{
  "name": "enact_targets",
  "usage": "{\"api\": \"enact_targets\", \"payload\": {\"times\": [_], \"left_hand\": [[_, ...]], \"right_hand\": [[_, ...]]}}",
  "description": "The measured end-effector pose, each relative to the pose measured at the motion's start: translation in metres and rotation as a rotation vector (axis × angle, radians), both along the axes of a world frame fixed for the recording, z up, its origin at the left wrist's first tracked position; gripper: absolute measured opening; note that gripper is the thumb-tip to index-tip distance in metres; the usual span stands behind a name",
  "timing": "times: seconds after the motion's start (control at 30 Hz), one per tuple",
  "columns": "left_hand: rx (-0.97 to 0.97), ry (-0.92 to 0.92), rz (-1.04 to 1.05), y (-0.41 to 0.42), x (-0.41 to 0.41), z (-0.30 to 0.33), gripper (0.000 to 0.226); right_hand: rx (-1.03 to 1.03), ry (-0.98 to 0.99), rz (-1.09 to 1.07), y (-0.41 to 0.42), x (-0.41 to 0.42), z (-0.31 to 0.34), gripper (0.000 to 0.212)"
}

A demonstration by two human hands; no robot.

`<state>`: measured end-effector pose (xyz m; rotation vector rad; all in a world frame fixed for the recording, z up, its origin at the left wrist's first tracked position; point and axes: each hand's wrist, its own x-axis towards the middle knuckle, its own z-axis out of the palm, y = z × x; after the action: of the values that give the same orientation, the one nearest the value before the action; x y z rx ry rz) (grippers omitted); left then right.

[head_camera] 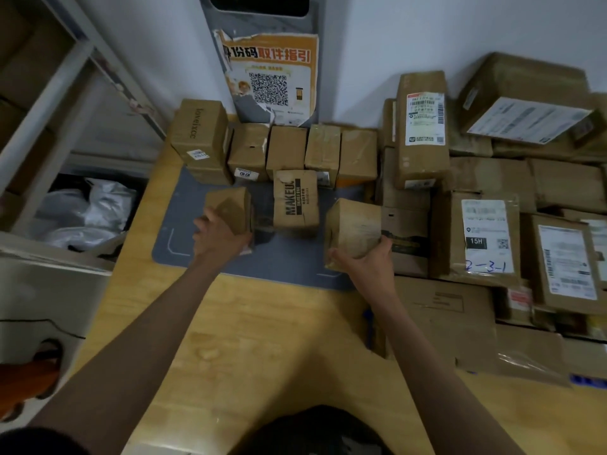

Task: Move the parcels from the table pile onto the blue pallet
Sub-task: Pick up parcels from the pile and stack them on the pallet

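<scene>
- Cardboard parcels are in both hands: my left hand (219, 233) grips a small brown box (230, 208) from its near side, fingers curled round the lower end; my right hand (364, 257) grips a larger taped box (353, 229) the same way, from below and toward me.
- Both held boxes are over the blue pallet (289, 257), the grey-blue mat lying flat on the wooden table (262, 339). I cannot tell whether either box already touches the mat.
- Governing relation: each box lies straight ahead of its hand, long axis running away from me. Open mat shows under the left box, between it and the MAKEUP box (295, 203); the right box sits at the mat's right edge, just beside the table pile (492, 208).
- Judgement: the left hand is nearer a free placement spot; the right box needs a shift left, toward the mat's middle, before release.
- Already placed: a row of brown boxes (305, 151) along the far edge of the mat, with the MAKEUP box standing in front of that row.
- Surroundings: a torn QR-code poster (271, 77) on the wall behind the row; metal shelving (65, 93) to the left, with plastic-bagged parcels (88, 208) below it.
- Risk: setting the right box down where it is may leave it overhanging the mat.
</scene>
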<state>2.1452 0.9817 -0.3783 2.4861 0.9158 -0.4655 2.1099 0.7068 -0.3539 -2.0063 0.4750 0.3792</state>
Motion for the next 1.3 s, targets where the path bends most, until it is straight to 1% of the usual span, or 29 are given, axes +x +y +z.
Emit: {"api": "enact_targets", "payload": {"times": [0.07,0.17,0.27,0.47,0.6,0.73,0.9,1.03,1.17,1.3], "left_hand": [[-0.014,0.004,-0.022,0.001,-0.028,0.010,0.096],[-0.037,-0.001,-0.062,-0.009,-0.068,0.028,0.091],[-0.047,-0.063,-0.104,-0.029,-0.105,0.046,0.084],[-0.021,-0.151,-0.126,-0.087,-0.164,0.079,0.085],[0.006,-0.160,-0.173,-0.133,-0.197,0.096,0.086],[0.026,-0.194,-0.220,-0.180,-0.224,0.105,0.082],[0.024,-0.216,-0.277,-0.234,-0.249,0.105,0.085],[0.000,-0.221,-0.326,-0.273,-0.260,0.106,0.085],[-0.027,-0.209,-0.394,-0.305,-0.260,0.110,0.084],[-0.061,-0.237,-0.484,-0.328,-0.248,0.115,0.085]], "right_hand": [[0.012,-0.017,0.013,0.000,-0.011,0.005,0.105],[0.028,-0.035,0.040,-0.001,-0.032,0.014,0.101],[0.039,-0.031,0.064,-0.005,-0.054,0.022,0.101],[0.056,-0.058,0.140,-0.039,-0.102,0.040,0.098],[0.008,-0.092,0.183,-0.071,-0.131,0.052,0.094],[0.020,-0.119,0.196,-0.107,-0.161,0.057,0.092],[0.018,-0.137,0.168,-0.160,-0.195,0.055,0.091],[-0.009,-0.140,0.097,-0.199,-0.215,0.053,0.093],[-0.033,-0.147,0.034,-0.234,-0.227,0.055,0.096],[-0.030,-0.158,-0.050,-0.260,-0.227,0.065,0.100]]}}
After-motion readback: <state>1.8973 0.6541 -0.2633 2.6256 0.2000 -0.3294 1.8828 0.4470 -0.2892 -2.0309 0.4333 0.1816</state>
